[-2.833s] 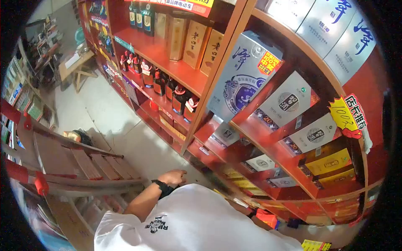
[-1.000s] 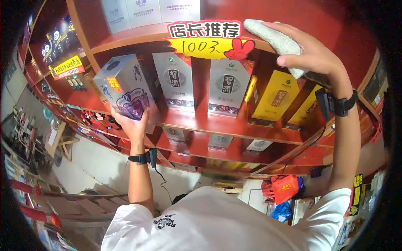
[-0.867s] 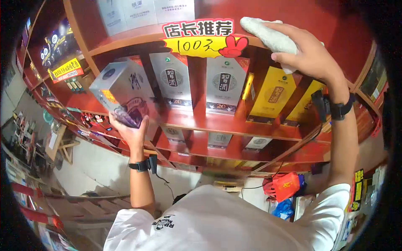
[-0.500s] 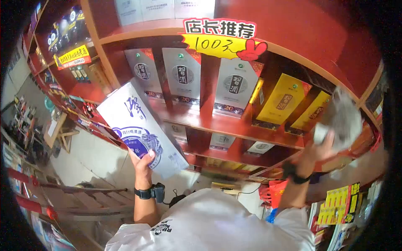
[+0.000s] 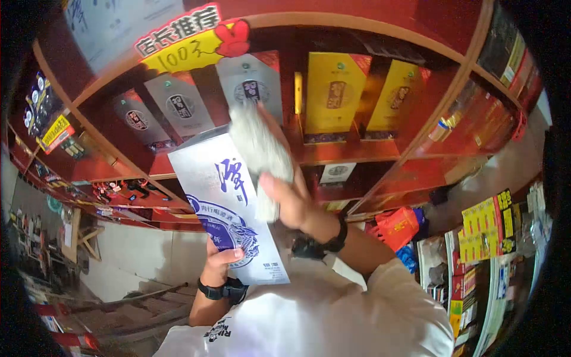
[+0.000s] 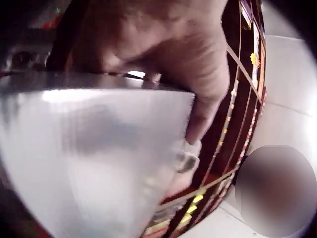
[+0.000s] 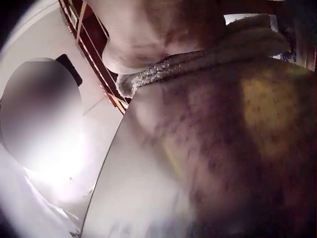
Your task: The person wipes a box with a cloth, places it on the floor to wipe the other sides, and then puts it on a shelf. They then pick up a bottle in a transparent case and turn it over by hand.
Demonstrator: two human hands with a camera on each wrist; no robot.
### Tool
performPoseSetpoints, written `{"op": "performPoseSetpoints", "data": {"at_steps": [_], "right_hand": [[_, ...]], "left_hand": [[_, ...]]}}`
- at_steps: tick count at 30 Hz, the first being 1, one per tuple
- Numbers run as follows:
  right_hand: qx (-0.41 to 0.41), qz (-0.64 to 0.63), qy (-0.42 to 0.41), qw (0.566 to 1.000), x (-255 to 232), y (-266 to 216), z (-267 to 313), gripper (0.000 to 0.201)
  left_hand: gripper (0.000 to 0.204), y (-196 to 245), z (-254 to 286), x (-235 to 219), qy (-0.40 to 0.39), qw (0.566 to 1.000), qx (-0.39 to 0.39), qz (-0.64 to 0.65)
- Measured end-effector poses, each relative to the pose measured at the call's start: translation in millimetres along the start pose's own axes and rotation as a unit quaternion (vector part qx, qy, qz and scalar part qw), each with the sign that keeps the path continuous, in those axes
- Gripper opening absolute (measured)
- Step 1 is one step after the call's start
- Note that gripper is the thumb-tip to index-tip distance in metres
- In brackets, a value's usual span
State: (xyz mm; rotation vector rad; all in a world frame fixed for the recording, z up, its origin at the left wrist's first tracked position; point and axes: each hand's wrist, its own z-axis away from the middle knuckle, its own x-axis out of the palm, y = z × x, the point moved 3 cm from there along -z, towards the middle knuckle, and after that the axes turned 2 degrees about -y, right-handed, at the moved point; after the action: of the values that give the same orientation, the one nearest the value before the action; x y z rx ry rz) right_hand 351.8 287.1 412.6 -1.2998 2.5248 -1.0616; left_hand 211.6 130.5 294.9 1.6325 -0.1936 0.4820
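Cardboard makes the box [image 5: 229, 208] look stiff but crushable and slick, so the left hand [image 5: 221, 262] gripping its bottom corner at 6 o'clock seems wise, while the right hand [image 5: 291, 199] presses a soft cloth [image 5: 259, 149] against its upper face before the shelf [image 5: 351, 152].

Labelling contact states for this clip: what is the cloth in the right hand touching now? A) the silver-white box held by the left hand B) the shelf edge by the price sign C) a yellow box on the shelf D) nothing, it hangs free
A: the head view shows the right hand pressing the cloth against the side of the silver-white box, which the left hand grips from below, off the shelf.
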Motion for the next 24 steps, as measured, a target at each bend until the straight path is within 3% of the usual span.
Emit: {"op": "performPoseSetpoints", "data": {"at_steps": [2, 4, 6, 8, 9, 10, 12, 15, 17, 19, 21, 23, 24], "right_hand": [[0.039, -0.056, -0.006, 0.998, -9, -5, 0, 0.081], [-0.042, 0.215, -0.143, 0.965, -15, -20, 3, 0.092], [-0.071, 0.292, -0.214, 0.929, -13, -35, 33, 0.080], [-0.027, 0.306, -0.284, 0.908, -19, -45, 77, 0.079], [-0.028, 0.299, -0.288, 0.909, -21, -45, 98, 0.079], [-0.039, 0.283, -0.283, 0.916, -25, -40, 119, 0.079], [-0.050, 0.261, -0.276, 0.924, -31, -30, 133, 0.079], [-0.055, 0.238, -0.200, 0.949, -43, -20, 116, 0.078], [-0.062, 0.188, -0.103, 0.975, -55, -17, 88, 0.077], [-0.001, 0.022, -0.008, 1.000, -70, -9, 64, 0.074], [0.075, -0.169, 0.027, 0.982, -89, -5, 52, 0.071], [0.225, -0.375, 0.093, 0.894, -108, 20, 80, 0.060], [0.201, -0.327, 0.122, 0.915, -112, 30, 107, 0.056]], "left_hand": [[0.072, -7, 10, 13, 0.034, 0.999, -0.019, -0.024], [0.074, -26, 11, 3, 0.048, 0.999, -0.001, 0.007], [0.075, -21, 2, 2, 0.043, 0.997, -0.002, 0.057], [0.078, -17, -3, -3, 0.041, 0.984, 0.007, 0.173], [0.083, -17, -4, -20, 0.065, 0.987, 0.074, 0.125], [0.081, 12, -15, 5, 0.068, 0.983, 0.137, 0.102], [0.079, 21, -18, 17, 0.096, 0.982, 0.126, 0.107], [0.075, -7, -8, -15, 0.163, 0.981, 0.083, 0.067], [0.070, -19, 3, 3, 0.125, 0.991, 0.034, 0.042], [0.072, -25, 11, 49, 0.113, 0.993, -0.002, 0.017], [0.073, -47, 11, 65, 0.073, 0.996, -0.013, 0.043], [0.073, -53, 10, 77, 0.064, 0.997, -0.002, 0.031], [0.073, -47, 9, 87, 0.071, 0.995, -0.009, 0.071]]}}
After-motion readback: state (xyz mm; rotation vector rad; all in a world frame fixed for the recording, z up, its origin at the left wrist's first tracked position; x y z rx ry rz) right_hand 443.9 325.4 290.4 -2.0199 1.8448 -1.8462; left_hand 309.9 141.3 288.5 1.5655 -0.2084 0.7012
